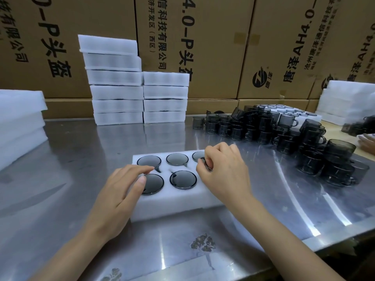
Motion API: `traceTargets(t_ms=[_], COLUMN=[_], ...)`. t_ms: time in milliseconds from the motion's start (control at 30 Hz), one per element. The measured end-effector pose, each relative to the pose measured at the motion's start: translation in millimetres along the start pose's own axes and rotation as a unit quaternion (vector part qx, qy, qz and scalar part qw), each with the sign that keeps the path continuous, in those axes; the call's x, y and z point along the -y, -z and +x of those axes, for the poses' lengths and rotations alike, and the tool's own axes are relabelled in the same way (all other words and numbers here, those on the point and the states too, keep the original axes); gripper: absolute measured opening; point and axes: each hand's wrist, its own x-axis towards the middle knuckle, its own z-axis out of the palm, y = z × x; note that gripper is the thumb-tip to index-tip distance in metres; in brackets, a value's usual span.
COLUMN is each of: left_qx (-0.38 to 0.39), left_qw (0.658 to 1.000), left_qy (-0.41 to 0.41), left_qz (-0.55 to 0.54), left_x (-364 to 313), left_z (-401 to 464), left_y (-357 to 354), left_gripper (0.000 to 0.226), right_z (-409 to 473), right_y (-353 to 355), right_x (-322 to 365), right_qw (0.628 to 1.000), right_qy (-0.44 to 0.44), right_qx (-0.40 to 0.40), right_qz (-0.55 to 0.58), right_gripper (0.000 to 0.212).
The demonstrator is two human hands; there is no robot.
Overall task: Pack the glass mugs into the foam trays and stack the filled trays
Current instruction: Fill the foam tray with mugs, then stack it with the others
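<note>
A white foam tray (172, 201) lies on the steel table in front of me, with several smoky glass mugs (183, 179) sunk in its round pockets. My left hand (119, 189) rests on the tray's left side, its straight fingers pressing on the near-left mug. My right hand (221, 171) covers the tray's right end, fingers curled and pinching a mug's rim or handle (207, 166) there. The pockets under that hand are hidden. A pile of loose dark mugs (284, 134) stands at the right.
Two stacks of filled foam trays (140, 92) stand at the back middle. Empty foam sheets (18, 122) lie at the far left, more foam (349, 102) at the far right. Cardboard cartons (223, 47) wall the back. Another person's hand (367, 142) shows at the right edge.
</note>
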Motion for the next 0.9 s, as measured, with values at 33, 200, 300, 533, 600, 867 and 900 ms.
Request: traceTargets(t_ms=[33,200,300,533,600,867,900], left_qx=[0.000,0.001,0.001,-0.006,-0.007,0.072,0.076], left_qw=[1.000,1.000,1.000,1.000,0.999,0.975,0.974], left_qy=[0.000,0.001,0.003,-0.005,-0.018,-0.158,-0.162], left_qz=[0.000,0.000,0.003,0.009,0.027,0.135,0.140], left_x=[-1,-2,-2,-6,-11,-54,-58], left_z=[0,-1,-2,-1,1,6,8], left_y=[0,0,1,4,5,-13,-17], left_gripper=[0.039,0.041,0.041,0.039,0.041,0.045,0.046], right_z=[1,5,6,10,3,-19,-19], right_y=[0,0,2,27,34,22,20], right_x=[1,5,6,-19,-28,-40,-41], right_qw=[1.000,0.998,0.997,0.985,0.977,0.962,0.962], right_qy=[-0.004,-0.031,-0.039,-0.037,-0.031,0.013,0.015], right_qx=[0.009,0.042,0.057,0.045,0.018,0.123,0.126], right_qz=[-0.005,-0.023,-0.040,0.162,0.211,0.243,0.244], right_gripper=[0.040,0.040,0.038,0.039,0.027,0.052,0.052])
